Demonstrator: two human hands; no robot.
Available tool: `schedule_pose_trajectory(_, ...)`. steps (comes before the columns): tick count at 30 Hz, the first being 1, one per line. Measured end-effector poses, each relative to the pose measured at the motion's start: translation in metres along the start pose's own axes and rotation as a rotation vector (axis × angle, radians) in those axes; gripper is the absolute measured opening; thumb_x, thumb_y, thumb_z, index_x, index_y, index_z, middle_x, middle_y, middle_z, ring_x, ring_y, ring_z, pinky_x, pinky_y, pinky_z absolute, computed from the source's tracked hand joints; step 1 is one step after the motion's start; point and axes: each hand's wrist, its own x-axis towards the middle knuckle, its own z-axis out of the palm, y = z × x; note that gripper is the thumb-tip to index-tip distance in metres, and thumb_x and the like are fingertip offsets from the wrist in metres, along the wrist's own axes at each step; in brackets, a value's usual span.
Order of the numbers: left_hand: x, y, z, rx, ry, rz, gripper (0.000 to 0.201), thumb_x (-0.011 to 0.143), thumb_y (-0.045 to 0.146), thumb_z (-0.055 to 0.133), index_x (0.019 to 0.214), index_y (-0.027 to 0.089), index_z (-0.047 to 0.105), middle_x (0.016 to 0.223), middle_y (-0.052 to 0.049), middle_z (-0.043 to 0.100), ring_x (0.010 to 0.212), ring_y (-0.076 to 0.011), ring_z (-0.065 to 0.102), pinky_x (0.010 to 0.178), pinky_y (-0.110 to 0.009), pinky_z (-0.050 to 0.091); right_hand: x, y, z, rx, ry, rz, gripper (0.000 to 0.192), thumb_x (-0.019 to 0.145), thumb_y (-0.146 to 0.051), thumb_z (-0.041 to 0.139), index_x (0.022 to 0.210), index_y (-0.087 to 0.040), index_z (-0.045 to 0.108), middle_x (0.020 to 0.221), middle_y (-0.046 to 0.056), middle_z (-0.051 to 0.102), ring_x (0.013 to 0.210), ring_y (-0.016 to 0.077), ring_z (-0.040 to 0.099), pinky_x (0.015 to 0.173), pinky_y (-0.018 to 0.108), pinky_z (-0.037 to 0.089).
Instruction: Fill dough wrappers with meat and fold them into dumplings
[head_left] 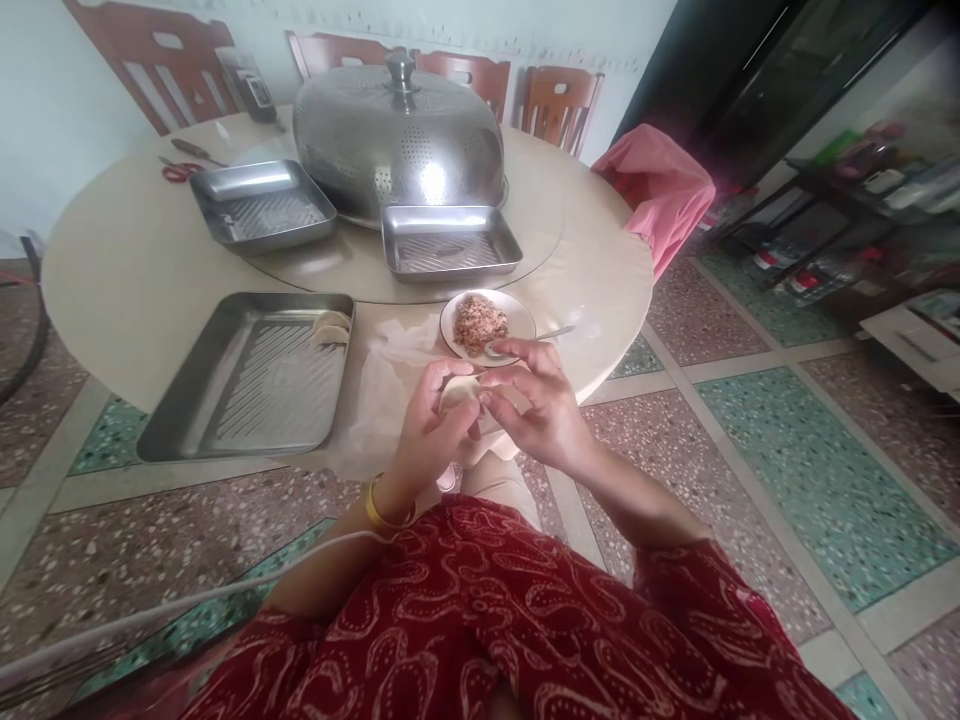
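Observation:
Both hands meet at the near edge of the round table (135,270), pinched on one pale dumpling wrapper (459,393). My left hand (433,432), with a gold bangle on the wrist, cups it from below. My right hand (534,400) presses its edge from the right. Just beyond them stands a small white plate (517,312) of minced meat filling (480,322) with a spoon (555,332) resting on it. A thin plastic sheet (386,385) lies under the hands. To the left, a steel tray (247,385) holds finished dumplings (331,328) at its far right corner.
Two more steel trays (262,205) (448,242) sit on the glass turntable before a perforated steel dome cover (397,140). Red-handled scissors (180,170) lie at the far left. Wooden chairs line the wall; a pink cloth (660,190) hangs over a chair on the right.

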Motion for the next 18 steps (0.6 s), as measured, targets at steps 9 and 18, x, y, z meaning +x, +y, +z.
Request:
schedule_pose_trajectory(9, -0.0001, 0.0006, 0.0030, 0.049, 0.021, -0.031, 0.019, 0.085, 0.018, 0.058, 0.103, 0.020, 0.054, 0.101, -0.001, 0.063, 0.058, -0.0043, 0.057, 0.055, -0.019, 0.051, -0.0003, -0.0022, 0.0028, 0.073, -0.012, 0.091, 0.007, 0.088, -0.024, 0.063, 0.094, -0.025, 0.066, 0.119, 0.004, 0.063, 0.117, 0.0263, 0.056, 0.095, 0.053, 0.052)
schedule_pose_trajectory(18, -0.0005, 0.0000, 0.0046, 0.075, 0.033, 0.004, 0.007, 0.088, 0.021, 0.056, 0.095, 0.020, 0.056, 0.106, -0.001, 0.063, 0.058, -0.0040, 0.056, 0.055, -0.019, 0.050, -0.0030, -0.0055, -0.0019, 0.037, 0.009, 0.055, 0.006, 0.091, -0.025, 0.059, 0.095, -0.028, 0.063, 0.120, 0.003, 0.062, 0.117, 0.0260, 0.057, 0.094, 0.054, 0.051)
